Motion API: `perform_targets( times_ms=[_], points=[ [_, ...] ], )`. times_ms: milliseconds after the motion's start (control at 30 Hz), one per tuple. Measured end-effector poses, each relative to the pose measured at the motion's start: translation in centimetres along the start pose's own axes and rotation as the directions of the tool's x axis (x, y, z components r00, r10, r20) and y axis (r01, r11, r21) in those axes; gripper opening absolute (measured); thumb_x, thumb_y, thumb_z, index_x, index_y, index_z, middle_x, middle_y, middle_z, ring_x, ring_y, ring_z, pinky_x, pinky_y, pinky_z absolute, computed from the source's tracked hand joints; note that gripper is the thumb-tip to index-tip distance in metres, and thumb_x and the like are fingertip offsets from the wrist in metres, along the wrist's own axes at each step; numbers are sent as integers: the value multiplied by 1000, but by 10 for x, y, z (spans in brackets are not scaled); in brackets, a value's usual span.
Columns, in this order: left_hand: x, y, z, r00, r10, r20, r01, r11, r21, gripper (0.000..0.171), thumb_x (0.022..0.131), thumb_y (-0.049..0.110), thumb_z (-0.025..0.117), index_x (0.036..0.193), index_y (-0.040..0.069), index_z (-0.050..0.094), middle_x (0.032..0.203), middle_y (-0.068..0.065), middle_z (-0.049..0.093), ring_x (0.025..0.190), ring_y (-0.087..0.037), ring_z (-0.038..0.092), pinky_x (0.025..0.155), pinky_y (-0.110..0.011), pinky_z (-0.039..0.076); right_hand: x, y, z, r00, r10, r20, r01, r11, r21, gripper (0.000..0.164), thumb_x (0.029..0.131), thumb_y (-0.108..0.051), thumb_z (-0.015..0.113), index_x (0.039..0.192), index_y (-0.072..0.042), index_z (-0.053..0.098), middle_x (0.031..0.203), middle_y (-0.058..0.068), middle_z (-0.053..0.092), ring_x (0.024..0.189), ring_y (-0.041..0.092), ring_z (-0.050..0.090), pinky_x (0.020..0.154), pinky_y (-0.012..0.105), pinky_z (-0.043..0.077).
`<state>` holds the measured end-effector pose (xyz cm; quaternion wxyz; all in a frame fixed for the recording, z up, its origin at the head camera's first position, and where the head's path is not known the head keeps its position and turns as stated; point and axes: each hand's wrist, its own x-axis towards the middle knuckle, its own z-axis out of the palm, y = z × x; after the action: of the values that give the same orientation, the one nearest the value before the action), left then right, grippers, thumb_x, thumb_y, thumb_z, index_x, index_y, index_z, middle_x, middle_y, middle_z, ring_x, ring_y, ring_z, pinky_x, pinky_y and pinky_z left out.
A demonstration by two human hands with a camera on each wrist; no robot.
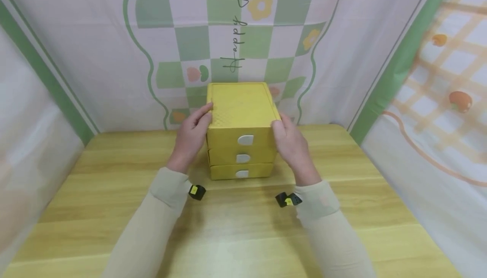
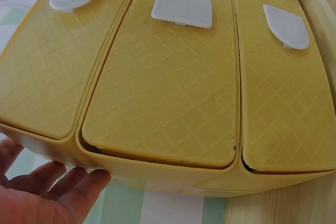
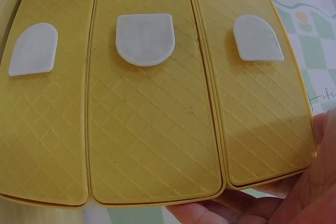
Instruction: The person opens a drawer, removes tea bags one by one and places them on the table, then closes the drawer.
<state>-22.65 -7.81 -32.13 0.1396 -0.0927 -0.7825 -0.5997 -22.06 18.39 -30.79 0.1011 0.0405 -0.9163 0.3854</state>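
Observation:
A yellow storage box with three stacked drawers [image 1: 243,104] stands on the table, its fronts facing me. Each drawer front carries a white rounded tab handle [image 1: 242,158]. My left hand [image 1: 190,136] holds the box's left side, thumb and forefinger at the upper edge. In the left wrist view the fingertips [image 2: 94,182] lie against the side wall by the top and middle drawers. Opposite it, my right hand [image 1: 294,145] grips the right side, its thumb at the upper front corner; its other fingers [image 3: 247,203] reach along the side wall. All three drawers are pushed in, with thin gaps around their fronts.
The light wooden table [image 1: 236,235] extends in front of the box and to both sides. Behind it hangs a cloth [image 1: 190,43] with green checks, flowers and lettering. Patterned cloth [image 1: 437,100] also hangs on the right. Small black devices [image 1: 197,192] sit at both wrists.

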Motion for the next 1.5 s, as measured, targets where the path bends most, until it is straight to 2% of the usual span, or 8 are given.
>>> perform_targets(
  times_ms=[67,367,567,633,800,1033,1367,1500],
  points=[
    [-1,-1,-1,1000,5,-6,-5,1000,-4,47,99,53,43,141,34,54,144,17,48,129,-3,42,106,-37,38,0,-1,1,1000,-9,-2,9,1000,-1,63,99,-48,21,154,-22,34,148,9,47,120,34,49,99,61,38],
    [-7,2,-8,1000,12,-19,-12,1000,-9,46,99,49,44,141,31,54,142,14,51,114,-11,49,97,-41,41,-2,-5,5,1000,-2,6,2,1000,0,63,98,-48,21,153,-23,35,149,8,45,126,34,46,101,61,36],
    [-11,10,-12,1000,-5,-17,5,1000,-12,46,101,41,45,143,24,53,146,8,49,125,-8,45,104,-40,38,-3,-9,7,1000,-3,7,3,1000,10,62,98,-48,21,152,-24,36,150,7,45,129,34,44,102,61,36],
    [-10,3,-13,1000,6,-25,-6,1000,-7,46,100,46,45,142,28,54,145,11,49,127,-7,44,105,-40,38,-4,-10,8,1000,-7,7,7,1000,7,62,98,-48,21,152,-24,36,150,7,45,128,34,45,101,61,37],
    [-11,-1,-15,999,13,-42,-12,1000,16,47,98,53,44,140,34,55,142,16,50,125,-5,46,103,-39,40,-4,-12,10,1000,-24,3,24,1000,1,60,98,-47,21,151,-23,37,147,8,48,124,34,49,99,60,39],
    [-12,-2,-18,999,21,-49,-20,1000,20,48,98,53,44,140,32,55,140,17,52,112,-9,52,96,-40,43,-6,-15,12,1000,-25,5,25,1000,5,60,98,-47,22,151,-23,37,148,6,47,123,33,49,99,60,38],
    [-13,-2,-21,998,18,-52,-19,1000,-10,47,98,51,46,140,31,55,143,14,50,124,-8,47,104,-40,40,-6,-18,15,999,-39,-3,39,999,0,60,98,-45,22,150,-22,39,147,6,49,121,31,50,99,59,38],
    [-15,2,-23,999,-1,-48,0,1000,-20,46,100,45,46,141,27,54,144,11,50,126,-9,46,105,-39,39,-7,-19,17,999,-33,-5,33,999,9,60,97,-45,23,151,-24,39,147,4,49,121,31,50,100,59,38]
  ],
)
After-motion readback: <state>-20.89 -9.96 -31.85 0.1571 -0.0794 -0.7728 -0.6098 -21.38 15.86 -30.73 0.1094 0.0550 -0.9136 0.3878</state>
